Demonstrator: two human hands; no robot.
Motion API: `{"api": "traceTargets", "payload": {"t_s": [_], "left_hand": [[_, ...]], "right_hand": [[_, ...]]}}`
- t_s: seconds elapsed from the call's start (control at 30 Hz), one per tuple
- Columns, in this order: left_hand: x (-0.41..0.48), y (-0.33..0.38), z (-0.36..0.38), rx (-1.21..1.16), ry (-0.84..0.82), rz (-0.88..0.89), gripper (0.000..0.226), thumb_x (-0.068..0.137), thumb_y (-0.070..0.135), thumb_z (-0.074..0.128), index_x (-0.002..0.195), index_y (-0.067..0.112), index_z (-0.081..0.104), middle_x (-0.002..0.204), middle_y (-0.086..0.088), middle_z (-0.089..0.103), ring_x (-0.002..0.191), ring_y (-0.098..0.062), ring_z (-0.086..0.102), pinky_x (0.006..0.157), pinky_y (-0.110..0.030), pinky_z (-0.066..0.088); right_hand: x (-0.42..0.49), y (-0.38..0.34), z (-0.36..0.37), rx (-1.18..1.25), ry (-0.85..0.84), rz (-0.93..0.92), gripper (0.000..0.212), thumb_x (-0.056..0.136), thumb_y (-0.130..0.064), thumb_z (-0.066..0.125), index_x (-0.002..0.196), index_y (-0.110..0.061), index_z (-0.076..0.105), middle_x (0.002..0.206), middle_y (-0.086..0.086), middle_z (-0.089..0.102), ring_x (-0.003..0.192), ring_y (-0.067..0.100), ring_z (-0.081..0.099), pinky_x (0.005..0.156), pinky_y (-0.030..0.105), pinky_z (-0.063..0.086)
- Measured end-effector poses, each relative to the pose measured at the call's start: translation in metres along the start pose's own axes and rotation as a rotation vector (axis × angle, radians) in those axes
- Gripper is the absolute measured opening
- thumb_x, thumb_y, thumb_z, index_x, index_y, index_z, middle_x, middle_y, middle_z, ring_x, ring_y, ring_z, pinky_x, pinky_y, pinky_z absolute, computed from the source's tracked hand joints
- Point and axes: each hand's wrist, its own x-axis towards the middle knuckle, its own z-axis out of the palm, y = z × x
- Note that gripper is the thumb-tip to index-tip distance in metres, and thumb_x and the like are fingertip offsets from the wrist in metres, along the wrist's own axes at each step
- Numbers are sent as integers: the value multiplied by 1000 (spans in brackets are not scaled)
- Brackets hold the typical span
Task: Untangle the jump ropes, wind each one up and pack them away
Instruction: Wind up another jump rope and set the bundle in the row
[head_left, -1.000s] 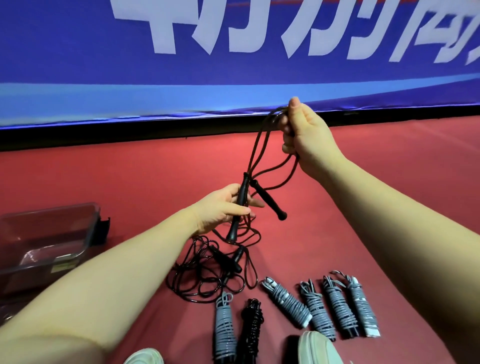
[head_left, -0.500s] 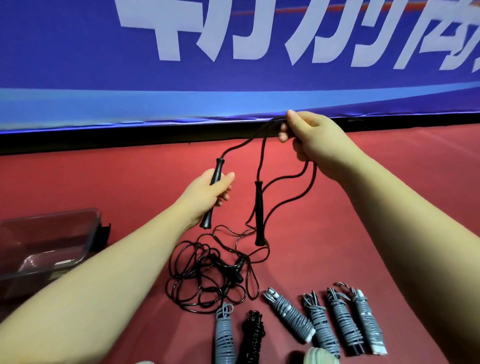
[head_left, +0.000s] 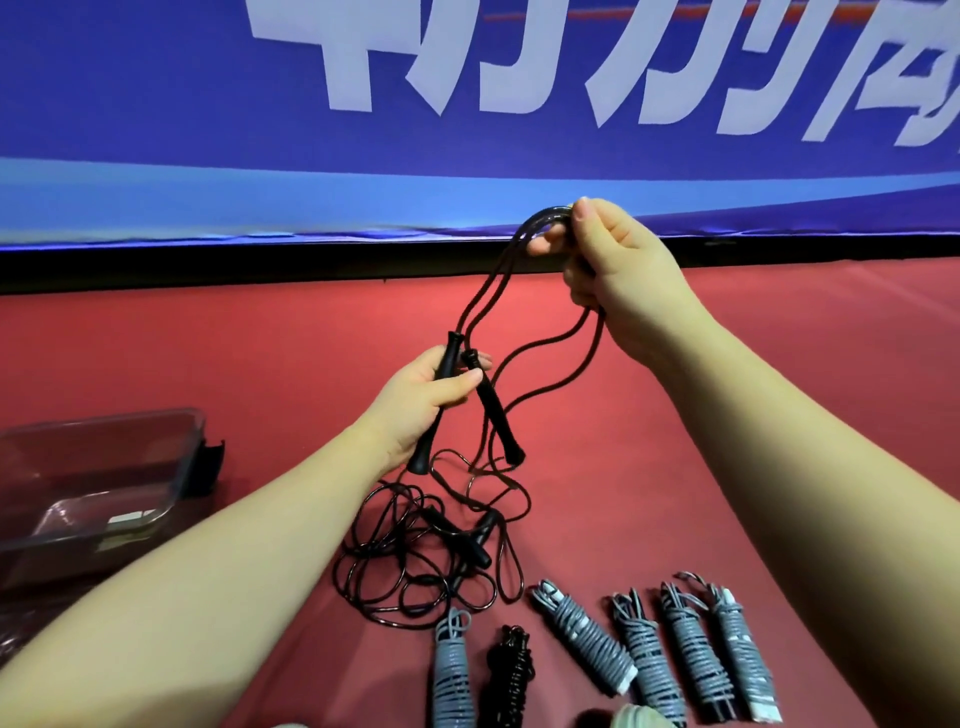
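The left hand (head_left: 421, 400) grips the black rope's 2 handles (head_left: 496, 421) together; the right hand (head_left: 618, 270) pinches its doubled cord (head_left: 553, 361) high, likely evening loops for winding, above the tangle (head_left: 415, 566) on the floor (head_left: 208, 353).

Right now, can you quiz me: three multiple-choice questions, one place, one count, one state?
1. Where is the clear box? A) on the person's left B) on the right C) behind the banner
2. How many wound grey ropes lie on the floor? A) two B) five C) nine
3. The black rope in hand is: A) wound tight B) in loose loops C) boxed
1 A: it sits far left. 2 B: five grey bundles lie in the near row. 3 B: the right hand holds up its loops, the left hand grips the handles.
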Motion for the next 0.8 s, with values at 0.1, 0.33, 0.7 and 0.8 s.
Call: {"api": "traceTargets", "payload": {"t_s": [0.1,0.33,0.7,0.8], "left_hand": [[5,8,-9,-101,139,26,12,96,9,49,92,17,56,82,6,71,88,-17,64,90,-32,49],[-1,23,-25,715,43,205,22,94,21,56,116,21,55,93,8,57,84,-13,54,69,-21,35],[-10,36,-15,845,-222,145,7,95,19,53,97,26,54,82,4,65,73,-10,61,75,-30,50],[-14,39,-16,715,-271,56,6,97,22,50,92,25,51,71,4,62,59,-10,60,62,-26,52]], "right_hand": [[-4,3,-14,-290,-32,-56,28,101,-25,37,79,-18,52,75,-8,68,45,8,35,49,17,31],[-26,29,-41,-756,-528,321,39,95,-47,36,108,-27,67,116,-15,63,113,-2,53,105,20,31],[-28,76,7,-91,-432,386,37,99,-38,33,89,-12,58,82,0,55,85,14,56,99,37,47],[-29,77,9,163,-456,574,38,98,-41,28,89,-11,50,73,0,56,66,16,61,67,25,53]]}}
